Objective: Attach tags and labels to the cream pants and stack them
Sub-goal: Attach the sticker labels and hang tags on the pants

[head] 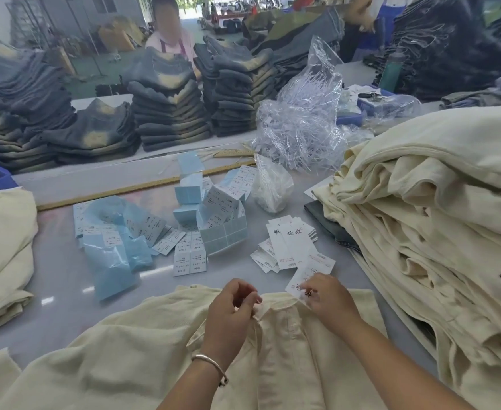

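This is a garment factory's finishing and packing floor; a long grey table (pixel 65 279) carries tall stacks of folded washed jeans (pixel 169 113) along its far side; a big heap of cream pants (pixel 421 226) sits at the right; loose sticker label sheets (pixel 190 258), white hang tags (pixel 290 244) and clear bags of plastic tag fasteners (pixel 299 125) lie scattered between; another worker (pixel 171 39) stands behind the jeans.

Both forearms are extended forward from the bottom edge. The left hand (pixel 231 306) is held knuckles-up, fingers curled, fingertips pinched together; a bangle is worn on its wrist. The right hand (pixel 329 298) is curled, fingertips closed in a pinching grip.
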A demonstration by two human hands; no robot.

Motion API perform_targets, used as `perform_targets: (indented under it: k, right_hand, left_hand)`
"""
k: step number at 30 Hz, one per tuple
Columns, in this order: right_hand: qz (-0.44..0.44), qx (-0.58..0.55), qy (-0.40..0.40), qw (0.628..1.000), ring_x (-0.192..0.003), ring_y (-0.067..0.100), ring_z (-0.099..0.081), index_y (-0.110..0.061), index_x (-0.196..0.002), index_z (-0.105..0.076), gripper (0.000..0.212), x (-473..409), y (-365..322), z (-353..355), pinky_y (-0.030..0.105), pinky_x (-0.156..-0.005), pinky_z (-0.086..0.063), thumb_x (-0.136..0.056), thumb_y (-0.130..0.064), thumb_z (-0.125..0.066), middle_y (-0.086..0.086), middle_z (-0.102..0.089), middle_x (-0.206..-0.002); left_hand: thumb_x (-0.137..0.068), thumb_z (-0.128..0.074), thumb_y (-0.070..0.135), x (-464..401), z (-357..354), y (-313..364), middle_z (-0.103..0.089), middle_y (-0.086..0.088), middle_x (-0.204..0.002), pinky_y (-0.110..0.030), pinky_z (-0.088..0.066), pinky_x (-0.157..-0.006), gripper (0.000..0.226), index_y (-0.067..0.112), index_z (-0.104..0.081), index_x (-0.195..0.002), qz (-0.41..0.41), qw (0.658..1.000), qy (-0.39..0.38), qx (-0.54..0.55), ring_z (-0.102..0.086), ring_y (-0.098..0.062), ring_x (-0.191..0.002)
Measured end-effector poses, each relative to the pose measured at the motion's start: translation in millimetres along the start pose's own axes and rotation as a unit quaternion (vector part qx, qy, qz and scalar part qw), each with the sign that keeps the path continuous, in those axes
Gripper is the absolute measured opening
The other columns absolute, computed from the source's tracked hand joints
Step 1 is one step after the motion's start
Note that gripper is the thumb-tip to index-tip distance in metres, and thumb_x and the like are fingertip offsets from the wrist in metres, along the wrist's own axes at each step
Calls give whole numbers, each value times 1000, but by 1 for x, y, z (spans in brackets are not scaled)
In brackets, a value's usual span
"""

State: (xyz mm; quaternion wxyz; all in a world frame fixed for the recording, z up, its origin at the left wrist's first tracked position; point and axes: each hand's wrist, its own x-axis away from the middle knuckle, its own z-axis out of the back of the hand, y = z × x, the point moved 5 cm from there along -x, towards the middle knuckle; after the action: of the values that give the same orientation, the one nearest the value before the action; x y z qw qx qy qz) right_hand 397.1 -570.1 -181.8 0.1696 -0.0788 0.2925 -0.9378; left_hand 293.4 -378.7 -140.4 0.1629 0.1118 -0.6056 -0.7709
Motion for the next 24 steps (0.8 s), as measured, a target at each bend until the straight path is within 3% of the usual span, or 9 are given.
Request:
perform_targets:
  k: [5, 10, 14, 17, 20, 24]
  right_hand:
    - [43, 50, -18, 998, -102, 14, -52, -26, -99, -73, 16, -8, 1, -12, 25, -76, -39, -88, -24, -61, -5, -62, -100]
    - [117, 75, -11, 990, -100, 16, -54, -21, -95, -74, 14, -9, 1, -15, 23, -73, -36, -87, -21, -62, -4, -64, -99]
    - [145, 61, -13, 987, -92, 14, -54, -18, -86, -70, 9, -10, 1, -12, 20, -69, -36, -87, -20, -61, -6, -63, -92]
    - [115, 12, 0, 993, -76, 10, -53, -15, -75, -64, 7, -9, 2, 0, 19, -62, -36, -82, -19, -64, -9, -60, -77]
    - [69, -91, 36, 993, -60, 7, -55, -17, -64, -63, 12, -4, -1, 21, 20, -58, -43, -73, -15, -71, -11, -61, -61]
    - [48, -216, 40, 974, -52, 3, -54, -16, -59, -64, 15, -1, -20, 41, 18, -53, -44, -67, -8, -75, -7, -64, -58]
  left_hand:
    - [-90, -61, -1, -2, -7, 11, -72, -1, -80, -22, -51, -59, 17, 14, -62, -81, -18, 1000, -16, 2, -60, -12, -60]
    - [-91, -57, -3, -1, -17, 15, -70, -9, -73, -16, -45, -54, 15, 10, -59, -83, 3, 999, -27, 17, -63, -17, -58]
    - [-88, -61, -3, -2, -18, 20, -69, -7, -70, -24, -52, -60, 21, 15, -62, -79, -2, 999, -34, -14, -65, -17, -59]
    - [-85, -64, -5, -2, -18, 24, -70, -7, -71, -21, -51, -63, 20, 14, -65, -79, 3, 999, -33, -29, -67, -17, -60]
    - [-84, -66, -5, -1, -19, 30, -71, -9, -72, -28, -56, -66, 15, 10, -65, -85, 10, 999, -37, -22, -70, -22, -65]
    - [-82, -69, -4, -1, -21, 39, -74, -8, -73, -23, -53, -63, 14, 9, -67, -89, 22, 999, -43, -6, -73, -21, -69]
